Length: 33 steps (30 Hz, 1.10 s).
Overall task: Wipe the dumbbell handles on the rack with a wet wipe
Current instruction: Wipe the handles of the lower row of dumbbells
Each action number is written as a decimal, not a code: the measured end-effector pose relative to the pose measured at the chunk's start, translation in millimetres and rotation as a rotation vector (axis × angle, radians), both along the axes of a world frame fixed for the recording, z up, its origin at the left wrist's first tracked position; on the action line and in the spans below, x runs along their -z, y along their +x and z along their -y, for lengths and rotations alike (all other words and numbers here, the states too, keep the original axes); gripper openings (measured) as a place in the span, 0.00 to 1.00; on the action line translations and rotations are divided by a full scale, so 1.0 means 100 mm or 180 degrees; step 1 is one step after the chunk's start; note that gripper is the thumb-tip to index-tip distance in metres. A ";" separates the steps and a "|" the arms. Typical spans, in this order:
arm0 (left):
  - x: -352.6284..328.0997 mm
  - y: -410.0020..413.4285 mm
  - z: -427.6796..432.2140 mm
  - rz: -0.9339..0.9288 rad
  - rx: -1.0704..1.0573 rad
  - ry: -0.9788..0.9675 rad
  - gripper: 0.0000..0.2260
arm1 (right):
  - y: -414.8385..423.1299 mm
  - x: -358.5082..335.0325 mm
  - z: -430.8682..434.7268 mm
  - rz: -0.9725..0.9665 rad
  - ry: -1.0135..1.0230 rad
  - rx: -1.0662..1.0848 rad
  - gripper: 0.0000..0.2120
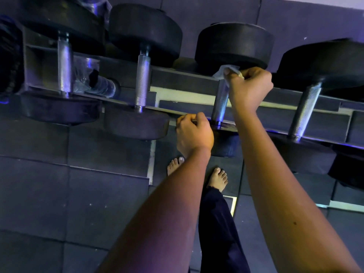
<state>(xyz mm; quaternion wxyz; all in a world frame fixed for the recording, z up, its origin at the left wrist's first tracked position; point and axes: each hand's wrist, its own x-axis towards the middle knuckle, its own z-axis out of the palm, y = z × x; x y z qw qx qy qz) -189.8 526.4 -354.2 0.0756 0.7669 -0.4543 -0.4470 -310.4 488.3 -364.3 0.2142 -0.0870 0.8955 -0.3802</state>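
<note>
The right hand [250,87] gripped the wet wipe [226,70] round a dumbbell handle [220,103]; the left hand [194,133] clutched the rack [183,79]. At ten o'clock, plastic wrapping [86,73] obscured its contents.

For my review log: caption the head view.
Right hand presses white wet wipe to knurled steel dumbbell handle; left hand grips grey metal rack rail.

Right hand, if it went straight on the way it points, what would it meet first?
Likely the far black head of the dumbbell whose handle the right hand grips through the wet wipe; it looks very close, but depth is unclear.
</note>
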 end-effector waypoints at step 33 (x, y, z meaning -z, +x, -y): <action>0.04 0.01 0.00 0.0080 0.0037 -0.0030 0.13 | 0.17 -0.14 -0.61 0.0531 0.0365 -0.0792 0.14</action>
